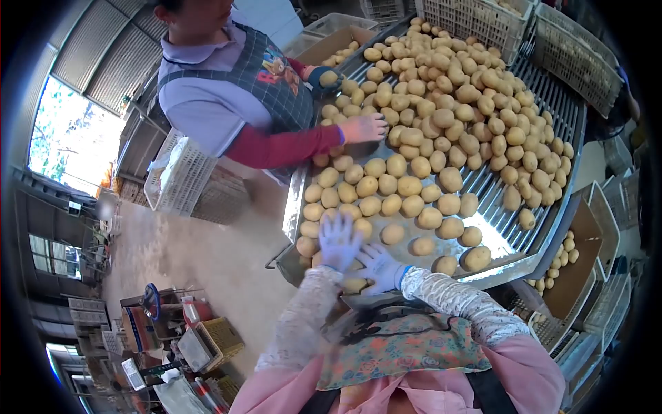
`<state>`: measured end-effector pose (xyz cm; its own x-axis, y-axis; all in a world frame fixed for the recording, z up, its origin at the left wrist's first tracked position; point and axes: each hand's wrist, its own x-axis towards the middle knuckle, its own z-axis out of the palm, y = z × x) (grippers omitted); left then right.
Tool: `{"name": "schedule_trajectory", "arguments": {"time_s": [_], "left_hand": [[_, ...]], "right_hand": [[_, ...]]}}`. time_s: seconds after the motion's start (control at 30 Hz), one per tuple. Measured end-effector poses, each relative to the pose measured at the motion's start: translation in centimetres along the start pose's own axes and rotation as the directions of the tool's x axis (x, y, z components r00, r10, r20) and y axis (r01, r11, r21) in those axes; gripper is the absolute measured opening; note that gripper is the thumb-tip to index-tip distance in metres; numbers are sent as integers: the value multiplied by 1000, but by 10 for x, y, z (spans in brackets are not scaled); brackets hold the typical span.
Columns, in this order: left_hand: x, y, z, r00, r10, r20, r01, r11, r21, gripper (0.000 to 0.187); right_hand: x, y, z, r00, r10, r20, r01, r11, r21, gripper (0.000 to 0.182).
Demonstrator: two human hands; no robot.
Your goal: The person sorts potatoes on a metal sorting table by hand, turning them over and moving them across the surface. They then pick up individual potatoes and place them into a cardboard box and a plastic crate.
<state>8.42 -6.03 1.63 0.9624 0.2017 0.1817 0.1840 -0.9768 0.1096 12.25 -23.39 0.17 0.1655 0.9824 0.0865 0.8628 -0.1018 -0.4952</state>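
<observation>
Many potatoes (409, 185) lie on a metal sorting table, loosely spread near me and heaped toward the back. My left hand (338, 243), in a pale lavender glove, reaches over potatoes at the table's near left corner. Its fingers are stretched out and spread, slightly blurred. Just to its right, my right hand (379, 269), also gloved, has its fingers apart and pointing left. A potato (354, 284) lies beneath those fingers, partly covered. Whether either palm presses on a potato is hidden.
Another person (227, 90) stands at the left side with both hands over the potatoes. Plastic crates (476, 24) stand along the back. A cardboard-lined box (576, 259) with potatoes sits at the right. White crates (183, 172) stand on the left floor.
</observation>
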Motion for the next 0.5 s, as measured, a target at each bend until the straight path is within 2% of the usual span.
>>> {"name": "schedule_trajectory", "arguments": {"time_s": [0.03,0.07,0.1,0.13,0.17,0.2,0.23,0.27,0.3,0.33,0.37,0.4,0.43,0.47,0.5], "left_hand": [[-3,16,11,1000,-6,-24,7,999,41,60],[-13,27,20,999,41,-11,-41,999,26,62],[-25,34,26,996,86,-1,-86,996,11,64],[-37,39,16,997,75,-2,-75,997,7,64],[-52,49,-6,982,184,37,-178,975,-133,64],[-65,53,-19,953,296,65,-268,924,-272,63],[-74,49,-18,954,292,75,-262,926,-270,63],[-77,41,-13,947,279,161,-185,880,-437,58],[-80,36,-10,928,280,248,-87,806,-586,53],[-76,32,-9,924,283,256,-84,806,-586,53],[-58,26,-9,923,377,75,-324,868,-377,46],[-34,21,-9,862,500,-81,-506,856,-105,40],[-6,22,-9,892,437,-117,-450,885,-122,40],[20,26,-8,915,374,-149,-395,907,-146,39],[42,28,3,945,297,-135,-310,947,-82,44]], "right_hand": [[-7,11,7,993,-110,-34,111,993,38,60],[-16,23,-5,994,-111,-25,112,993,40,60],[-22,39,-34,983,-47,180,2,970,241,56],[-31,56,-58,922,-26,387,-144,903,405,52],[-52,75,-70,950,169,262,-271,865,424,46],[-66,88,-80,922,364,135,-383,799,464,39],[-63,94,-104,908,394,-145,-380,918,112,39],[-58,105,-127,859,301,-414,-427,868,-255,40],[-56,132,-118,831,431,-351,-536,789,-299,45],[-57,151,-105,780,556,-288,-626,697,-350,51],[-53,149,-108,778,558,-289,-629,697,-345,51],[-43,141,-115,747,640,-177,-662,693,-285,49],[-33,133,-120,706,706,-57,-698,679,-227,46],[-27,122,-117,701,711,-61,-704,675,-221,46],[-26,110,-112,711,701,53,-669,698,-254,48]]}}
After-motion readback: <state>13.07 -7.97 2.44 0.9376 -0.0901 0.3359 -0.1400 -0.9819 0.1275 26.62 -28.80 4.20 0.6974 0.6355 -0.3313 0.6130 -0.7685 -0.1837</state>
